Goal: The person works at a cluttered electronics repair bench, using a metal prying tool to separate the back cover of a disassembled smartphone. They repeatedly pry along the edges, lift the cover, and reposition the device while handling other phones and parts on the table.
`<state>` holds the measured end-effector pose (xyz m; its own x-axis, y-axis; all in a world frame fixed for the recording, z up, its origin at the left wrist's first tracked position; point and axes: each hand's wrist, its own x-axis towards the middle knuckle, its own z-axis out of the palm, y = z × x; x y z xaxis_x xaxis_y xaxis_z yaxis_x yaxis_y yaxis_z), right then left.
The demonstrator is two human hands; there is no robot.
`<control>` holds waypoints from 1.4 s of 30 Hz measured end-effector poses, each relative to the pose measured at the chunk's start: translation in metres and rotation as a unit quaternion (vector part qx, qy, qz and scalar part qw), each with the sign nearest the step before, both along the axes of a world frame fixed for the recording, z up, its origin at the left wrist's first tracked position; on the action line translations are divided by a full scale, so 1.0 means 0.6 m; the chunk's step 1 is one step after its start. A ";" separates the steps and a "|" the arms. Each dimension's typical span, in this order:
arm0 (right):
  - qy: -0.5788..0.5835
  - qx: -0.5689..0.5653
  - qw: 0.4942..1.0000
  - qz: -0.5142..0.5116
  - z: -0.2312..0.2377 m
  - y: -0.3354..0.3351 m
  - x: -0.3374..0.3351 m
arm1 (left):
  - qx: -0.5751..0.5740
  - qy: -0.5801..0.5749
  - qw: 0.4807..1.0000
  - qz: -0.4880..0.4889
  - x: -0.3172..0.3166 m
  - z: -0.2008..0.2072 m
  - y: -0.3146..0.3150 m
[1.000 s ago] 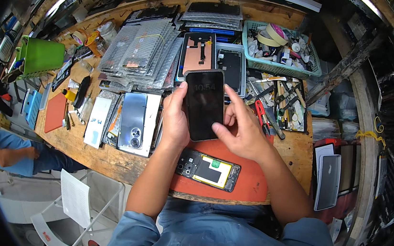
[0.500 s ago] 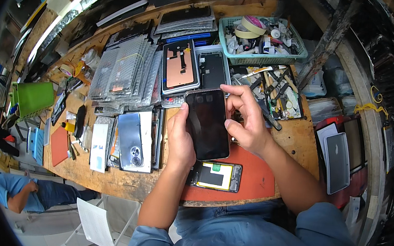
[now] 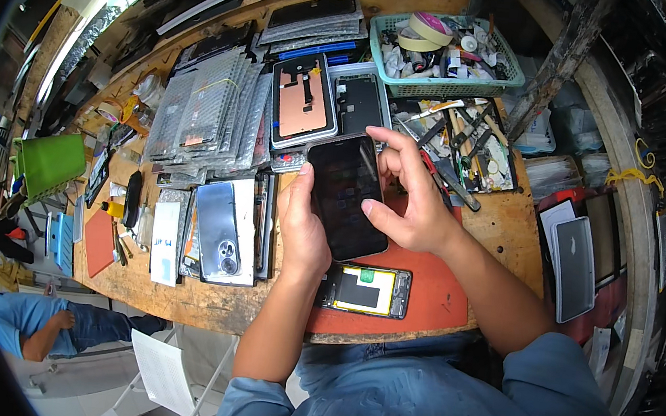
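Note:
A dark-screened smartphone [image 3: 340, 196] is held up over the bench, its top tilted a little to the left. My left hand [image 3: 303, 233] grips its left side, thumb along the edge and palm partly underneath. With my right hand [image 3: 415, 196] I hold its right side; the index finger reaches the top corner and the thumb lies over the screen's right edge. The fingers behind the phone are hidden. Below it, an opened phone body [image 3: 365, 291] with a yellow-edged inside lies on a red mat [image 3: 438, 292].
Bubble-wrapped panels [image 3: 206, 105] are stacked behind my left hand. Beyond the phone lies a copper-backed screen [image 3: 304, 107]. A teal basket [image 3: 410, 88] holds tape rolls, and a tool tray [image 3: 476, 158] sits at right. A blue-grey phone [image 3: 218, 224] rests at left; a person [image 3: 37, 323] is beyond the bench.
The phone has tilted further, its top turning leftward, and faint icons now show on its screen. My right thumb has shifted onto the screen's edge. The whole view has moved slightly.

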<state>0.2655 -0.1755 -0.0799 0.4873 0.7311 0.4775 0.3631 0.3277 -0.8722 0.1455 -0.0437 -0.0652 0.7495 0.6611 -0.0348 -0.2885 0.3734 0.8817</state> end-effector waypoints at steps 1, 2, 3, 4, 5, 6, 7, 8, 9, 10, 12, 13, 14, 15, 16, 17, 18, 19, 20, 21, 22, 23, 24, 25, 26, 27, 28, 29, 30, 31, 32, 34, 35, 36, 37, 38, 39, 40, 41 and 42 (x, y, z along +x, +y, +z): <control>0.007 -0.003 1.000 0.005 0.000 -0.001 0.003 | -0.001 -0.004 1.000 -0.007 0.001 0.000 0.001; 0.017 -0.007 1.000 0.010 -0.003 -0.002 0.002 | -0.004 -0.004 1.000 -0.013 -0.002 -0.002 0.003; 0.017 -0.006 1.000 0.010 -0.005 -0.002 0.001 | -0.007 -0.005 1.000 -0.019 -0.004 -0.005 0.004; 0.016 -0.006 1.000 0.010 -0.006 0.000 0.001 | -0.004 -0.003 1.000 -0.023 -0.005 -0.008 0.005; 0.014 -0.004 1.000 0.011 -0.006 0.002 0.001 | 0.000 -0.001 1.000 -0.024 -0.003 -0.008 0.007; 0.024 0.011 1.000 0.011 -0.011 0.004 0.000 | 0.004 0.000 1.000 -0.026 -0.004 -0.007 0.008; 0.017 0.015 1.000 0.002 -0.015 0.006 -0.002 | 0.008 0.004 1.000 -0.015 -0.006 -0.005 0.004; 0.007 0.021 1.000 -0.009 -0.015 0.007 -0.003 | 0.014 0.004 1.000 -0.007 -0.004 0.001 -0.003; -0.003 0.027 0.999 -0.021 -0.015 0.008 -0.004 | 0.020 0.004 1.000 0.002 -0.002 0.004 -0.008; 0.005 0.020 0.999 -0.028 -0.015 0.009 -0.008 | 0.036 0.010 0.999 0.006 -0.002 0.004 -0.010; 0.019 0.006 0.999 -0.044 -0.011 0.010 -0.014 | 0.066 0.021 0.997 0.015 -0.002 0.007 -0.015; 0.010 -0.007 0.998 -0.055 -0.010 0.009 -0.016 | 0.067 0.021 0.997 0.018 -0.001 0.008 -0.018; 0.003 -0.022 0.998 -0.066 -0.012 0.007 -0.017 | 0.066 0.022 0.997 0.020 -0.002 0.007 -0.022; -0.003 -0.036 0.996 -0.077 -0.013 0.006 -0.017 | 0.066 0.024 0.997 0.023 -0.001 0.005 -0.024; -0.016 -0.012 0.997 -0.077 -0.013 0.007 -0.013 | 0.059 0.028 0.998 0.014 -0.003 0.014 -0.024; -0.004 -0.021 0.998 -0.064 -0.010 0.003 -0.011 | 0.045 0.031 0.998 0.018 -0.005 0.013 -0.022; 0.008 -0.030 0.998 -0.051 0.001 -0.003 -0.007 | 0.030 0.034 0.999 0.023 -0.003 0.011 -0.019; 0.019 -0.038 0.998 -0.038 0.004 -0.005 -0.005 | 0.016 0.036 0.999 0.027 -0.001 0.010 -0.016; 0.057 -0.014 0.998 -0.033 0.003 0.001 -0.007 | 0.020 0.023 0.999 0.028 0.002 0.014 -0.013; 0.084 -0.034 0.996 -0.014 0.011 -0.007 -0.004 | 0.012 0.024 0.999 0.028 0.002 0.015 -0.013; 0.098 -0.029 0.995 0.001 0.005 -0.010 0.000 | 0.004 0.025 0.999 0.028 0.001 0.015 -0.013; 0.111 -0.021 0.993 0.016 0.000 -0.009 0.004 | -0.002 0.024 0.999 0.027 0.001 0.017 -0.012; 0.123 -0.016 0.992 0.027 -0.001 -0.009 0.006 | -0.007 0.025 0.999 0.025 0.001 0.017 -0.011; 0.135 -0.011 0.990 0.039 -0.002 -0.008 0.006 | -0.011 0.026 0.999 0.022 -0.001 0.016 -0.011; 0.145 -0.006 0.988 0.050 -0.001 -0.007 0.007 | -0.017 0.025 0.999 0.019 -0.001 0.016 -0.009; 0.150 0.007 0.988 0.042 0.002 -0.004 0.003 | -0.008 0.025 0.999 0.023 -0.001 0.016 -0.009; 0.155 0.020 0.987 0.034 0.004 0.001 -0.003 | 0.001 0.025 0.999 0.026 -0.001 0.015 -0.008; 0.162 0.032 0.986 0.026 0.003 0.003 -0.008 | 0.009 0.027 0.999 0.029 -0.002 0.012 -0.009; 0.162 0.033 0.986 0.032 0.003 0.003 -0.006 | 0.015 0.024 0.999 0.027 -0.002 0.012 -0.008; 0.162 0.033 0.986 0.037 0.002 0.003 -0.004 | 0.020 0.021 0.999 0.025 -0.002 0.013 -0.007; 0.163 0.031 0.985 0.042 -0.001 0.001 -0.003 | 0.023 0.020 0.999 0.022 -0.004 0.012 -0.007; 0.169 0.029 0.984 0.048 -0.005 -0.002 -0.002 | 0.007 0.020 0.999 0.024 -0.003 0.011 -0.008; 0.173 0.030 0.983 0.049 -0.003 -0.002 -0.001 | 0.000 0.019 1.000 0.024 -0.002 0.013 -0.008; 0.176 0.031 0.983 0.050 -0.003 -0.002 -0.001 | 0.007 0.020 1.000 0.022 -0.002 0.015 -0.010; 0.175 0.032 0.983 0.043 -0.005 -0.002 -0.003 | 0.011 0.020 1.000 0.018 -0.003 0.013 -0.011; 0.173 0.034 0.984 0.034 -0.007 -0.003 -0.002 | 0.016 0.019 1.000 0.014 -0.002 0.011 -0.011; 0.171 0.037 0.984 0.025 -0.008 -0.003 -0.003 | 0.021 0.019 1.000 0.009 -0.001 0.009 -0.011; 0.176 0.042 0.983 0.021 -0.008 -0.003 -0.003 | 0.022 0.021 1.000 0.007 -0.001 0.007 -0.011; 0.180 0.047 0.982 0.014 -0.008 -0.002 -0.004 | 0.022 0.024 0.999 0.004 -0.001 0.005 -0.012; 0.185 0.053 0.981 0.007 -0.008 -0.002 -0.005 | 0.022 0.027 0.999 0.000 -0.001 0.004 -0.013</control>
<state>0.2627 -0.1766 -0.0847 0.6310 0.6956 0.3435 0.0229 0.4259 -0.9045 0.1449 -0.0513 -0.0629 0.7467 0.6636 -0.0461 -0.2400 0.3334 0.9117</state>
